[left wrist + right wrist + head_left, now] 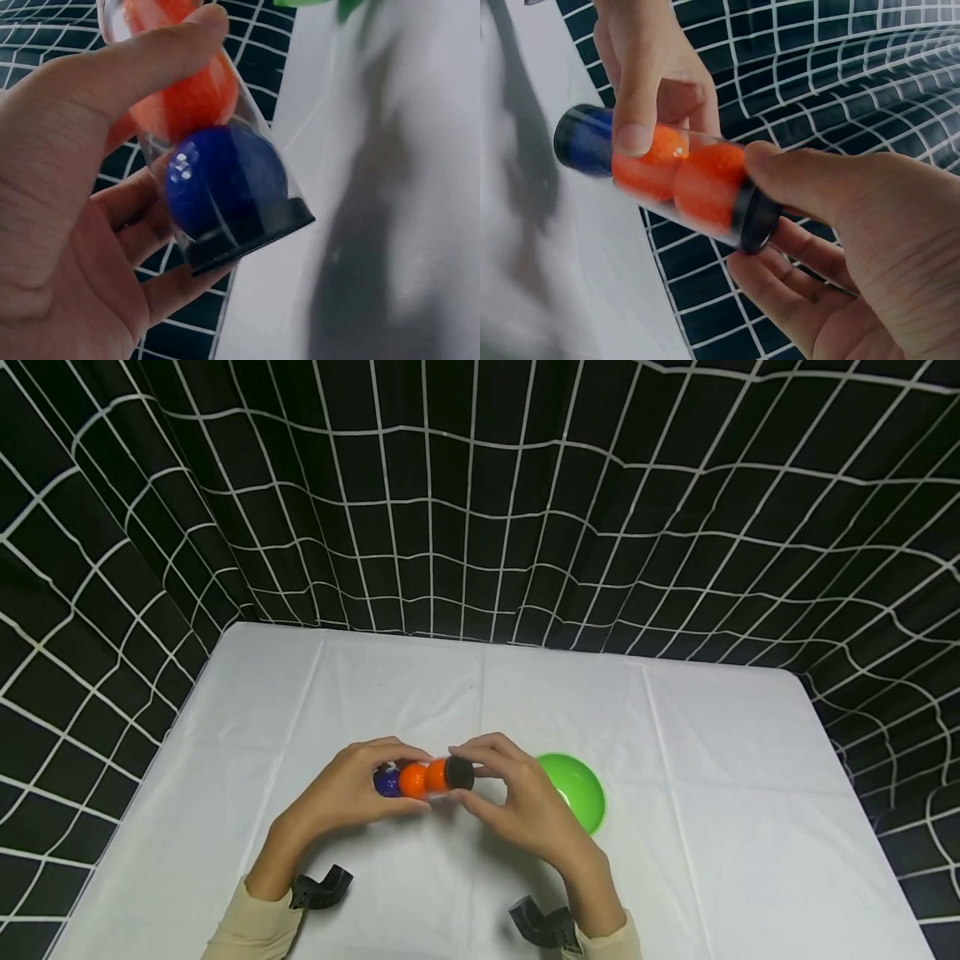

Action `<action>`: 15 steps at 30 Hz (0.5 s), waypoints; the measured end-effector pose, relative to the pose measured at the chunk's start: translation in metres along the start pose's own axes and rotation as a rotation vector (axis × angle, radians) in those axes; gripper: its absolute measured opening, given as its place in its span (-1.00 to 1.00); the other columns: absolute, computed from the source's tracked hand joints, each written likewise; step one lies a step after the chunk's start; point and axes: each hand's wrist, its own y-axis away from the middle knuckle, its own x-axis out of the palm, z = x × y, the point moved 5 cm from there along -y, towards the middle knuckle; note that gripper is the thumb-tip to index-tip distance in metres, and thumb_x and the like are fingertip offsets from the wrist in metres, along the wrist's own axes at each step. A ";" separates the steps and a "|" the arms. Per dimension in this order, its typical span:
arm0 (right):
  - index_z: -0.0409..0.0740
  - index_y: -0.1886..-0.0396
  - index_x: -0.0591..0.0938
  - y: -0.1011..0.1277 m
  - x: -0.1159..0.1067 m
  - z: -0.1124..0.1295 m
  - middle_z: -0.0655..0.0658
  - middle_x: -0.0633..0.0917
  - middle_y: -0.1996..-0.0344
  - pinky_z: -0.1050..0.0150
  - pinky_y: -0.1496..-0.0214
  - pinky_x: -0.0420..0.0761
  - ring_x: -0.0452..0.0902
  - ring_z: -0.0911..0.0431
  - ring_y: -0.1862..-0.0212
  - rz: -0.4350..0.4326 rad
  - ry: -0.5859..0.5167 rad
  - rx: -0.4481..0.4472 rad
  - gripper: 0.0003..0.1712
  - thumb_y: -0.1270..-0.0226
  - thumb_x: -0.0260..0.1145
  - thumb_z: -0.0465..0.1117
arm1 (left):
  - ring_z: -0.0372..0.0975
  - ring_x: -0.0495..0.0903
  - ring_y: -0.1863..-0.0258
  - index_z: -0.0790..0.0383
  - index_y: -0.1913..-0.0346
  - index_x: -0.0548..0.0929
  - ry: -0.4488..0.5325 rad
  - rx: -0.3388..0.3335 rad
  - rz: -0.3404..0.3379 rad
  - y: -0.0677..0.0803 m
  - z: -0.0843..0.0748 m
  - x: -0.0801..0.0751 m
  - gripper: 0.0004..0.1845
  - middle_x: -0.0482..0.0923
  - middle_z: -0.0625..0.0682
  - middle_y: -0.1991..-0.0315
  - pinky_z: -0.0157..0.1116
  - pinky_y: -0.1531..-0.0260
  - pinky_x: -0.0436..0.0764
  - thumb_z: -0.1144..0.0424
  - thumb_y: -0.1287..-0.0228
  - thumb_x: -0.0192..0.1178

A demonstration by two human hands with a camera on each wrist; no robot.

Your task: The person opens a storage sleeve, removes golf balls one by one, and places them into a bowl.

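Observation:
A clear ball tube (660, 195) with black ends is held above the white table between both hands. Inside it lie a blue ball (225, 176) and two orange balls, the blue one at the left end. My left hand (345, 785) grips the tube's body, thumb on one side and fingers behind it. At the other end my right hand (528, 797) pinches the black cap (460, 772) between thumb and fingers. The cap sits on the tube's end; whether it is loose cannot be seen.
A bright green bowl (595, 797) stands on the white-covered table (750, 793), just right of my right hand and partly hidden by it. Black cloth with white netting (480, 510) surrounds the table's back and sides. Each wrist wears a black mount (322, 889).

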 end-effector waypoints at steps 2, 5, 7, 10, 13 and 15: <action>-0.14 -0.19 0.74 0.001 0.000 -0.001 -0.04 0.73 -0.04 0.15 -0.14 0.82 0.74 0.07 -0.12 0.004 -0.008 0.007 -0.48 -0.21 0.63 -0.30 | -0.37 0.68 0.04 -0.25 -0.14 0.77 -0.025 0.014 0.002 0.000 -0.002 0.000 -0.44 0.75 -0.30 0.01 -0.16 -0.14 0.67 -0.11 -0.02 0.67; -0.17 -0.12 0.77 0.002 0.000 -0.001 -0.05 0.75 0.05 0.14 -0.07 0.84 0.77 0.08 -0.04 0.014 -0.015 -0.002 -0.49 -0.13 0.66 -0.33 | -0.35 0.70 0.02 -0.21 -0.13 0.79 -0.075 0.047 0.006 0.000 -0.005 0.001 -0.45 0.77 -0.27 0.00 -0.16 -0.13 0.68 -0.08 0.00 0.68; -0.16 -0.08 0.79 0.003 0.000 0.001 -0.04 0.77 0.09 0.15 -0.04 0.84 0.78 0.10 0.01 0.021 -0.003 -0.025 -0.50 -0.08 0.68 -0.34 | -0.35 0.70 0.01 -0.18 -0.13 0.80 -0.109 0.070 0.004 0.001 -0.008 0.000 -0.45 0.76 -0.27 0.00 -0.17 -0.12 0.68 -0.05 0.00 0.69; -0.15 -0.04 0.81 0.004 0.000 0.005 -0.02 0.77 0.13 0.18 -0.01 0.85 0.78 0.14 0.05 0.025 0.016 -0.064 -0.51 -0.05 0.67 -0.34 | -0.35 0.69 0.02 -0.16 -0.12 0.80 -0.133 0.091 0.000 0.003 -0.012 -0.002 -0.45 0.74 -0.27 -0.01 -0.20 -0.10 0.69 -0.01 0.01 0.70; -0.13 -0.03 0.82 0.004 -0.001 0.008 0.00 0.78 0.15 0.20 0.01 0.85 0.76 0.17 0.08 0.019 0.037 -0.090 -0.52 -0.03 0.65 -0.34 | -0.36 0.68 0.02 -0.15 -0.11 0.81 -0.134 0.104 0.001 0.005 -0.016 -0.003 -0.46 0.73 -0.29 -0.01 -0.23 -0.09 0.69 0.03 0.01 0.70; -0.14 -0.03 0.82 0.005 -0.002 0.009 0.00 0.79 0.14 0.22 0.01 0.85 0.77 0.17 0.08 0.014 0.043 -0.099 -0.52 -0.03 0.65 -0.34 | -0.37 0.68 0.02 -0.15 -0.10 0.81 -0.130 0.114 0.000 0.005 -0.017 -0.003 -0.47 0.73 -0.30 -0.01 -0.23 -0.10 0.70 0.05 0.01 0.71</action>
